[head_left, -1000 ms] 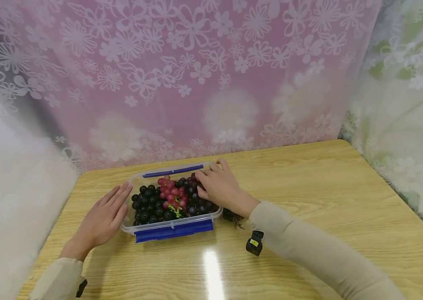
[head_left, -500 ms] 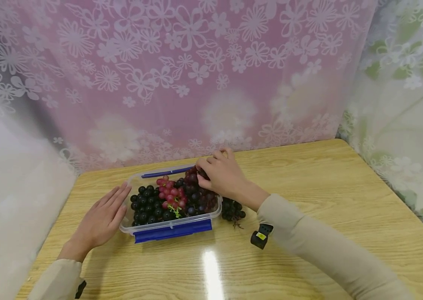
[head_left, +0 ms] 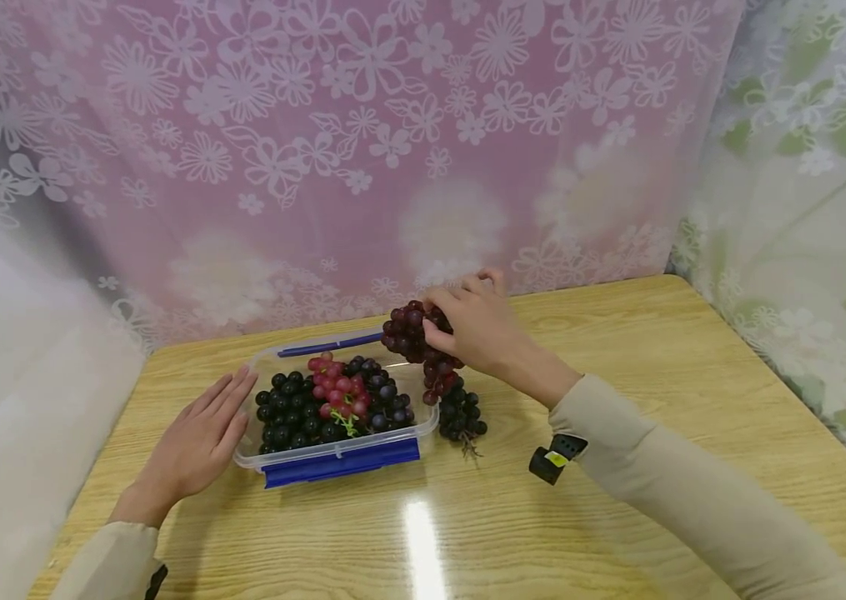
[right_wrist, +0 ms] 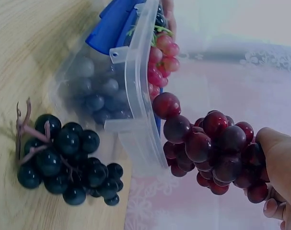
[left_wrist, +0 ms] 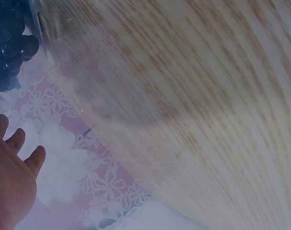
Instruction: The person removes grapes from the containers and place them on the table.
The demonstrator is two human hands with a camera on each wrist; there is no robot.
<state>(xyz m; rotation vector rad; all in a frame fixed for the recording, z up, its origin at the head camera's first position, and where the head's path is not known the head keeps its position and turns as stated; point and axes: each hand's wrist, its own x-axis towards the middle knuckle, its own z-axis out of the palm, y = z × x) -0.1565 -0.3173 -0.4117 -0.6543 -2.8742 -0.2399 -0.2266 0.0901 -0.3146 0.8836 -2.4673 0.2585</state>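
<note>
My right hand (head_left: 488, 327) grips a bunch of dark red grapes (right_wrist: 217, 148) over the right end of a clear plastic container (head_left: 428, 421). The bunch's lower tip overlaps the container's right rim in the head view. Straight fingers of my left hand (head_left: 193, 437) rest against the container's left end. Inside lie black grapes (head_left: 289, 414) at the left, pinkish-red grapes (head_left: 340, 388) with a green stem in the middle, and dark blue-black grapes (head_left: 388, 402) to their right. Another bunch of black grapes (right_wrist: 68, 155) with a brownish stem lies on the table just right of the container.
The wood-grain table (head_left: 618, 375) spreads out to the right and front. Blue locking flaps (head_left: 343, 463) hang along the container's near side. A pink floral curtain (head_left: 362, 167) stands behind the table, with pale floral cloth (head_left: 805, 250) at the right.
My right hand has lifted the dark red grapes from the container's right part and moved them up and right. My left hand stays at the container's left end.
</note>
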